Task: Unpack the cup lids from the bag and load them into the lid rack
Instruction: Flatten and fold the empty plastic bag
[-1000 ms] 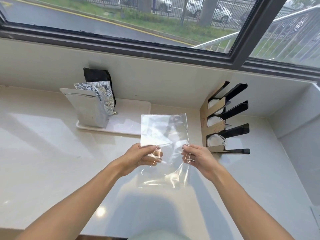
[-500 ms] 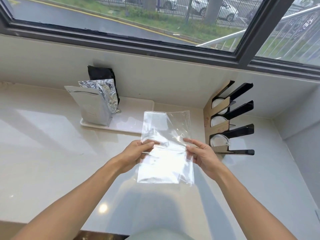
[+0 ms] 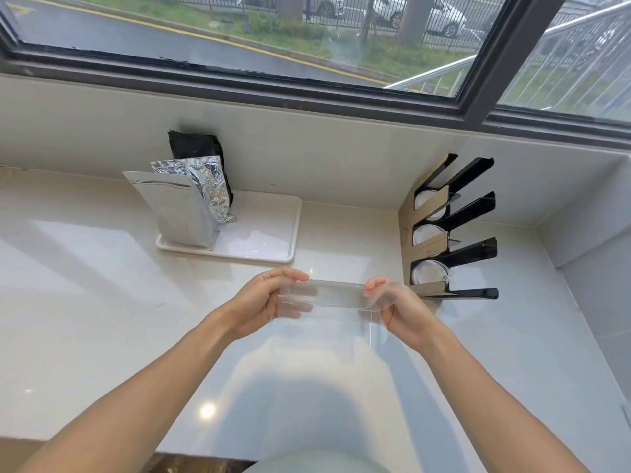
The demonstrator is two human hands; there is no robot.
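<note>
- The clear, empty-looking plastic bag [image 3: 336, 297] is being held above the pale stone counter [image 3: 102, 302], near its middle, left of the black-and-cardboard lid rack [image 3: 447, 233] in the far right corner.
- Left hand [image 3: 269, 302] and right hand [image 3: 396, 308]: fingers are being pinched closed on opposite bag ends.
- Long axis is running left-right; the mouth's direction cannot be told.
- White lids [image 3: 426, 271] are being seen in all three slots; flattening is best done with even tension.

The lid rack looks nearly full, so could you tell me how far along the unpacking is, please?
Done: the rack shows white lids in all three slots. In hand: the left hand and right hand hold the clear bag stretched flat between them above the counter; it looks empty, with no lid visible inside. Left: probably just putting the bag away, as no loose lids are in sight.
</note>
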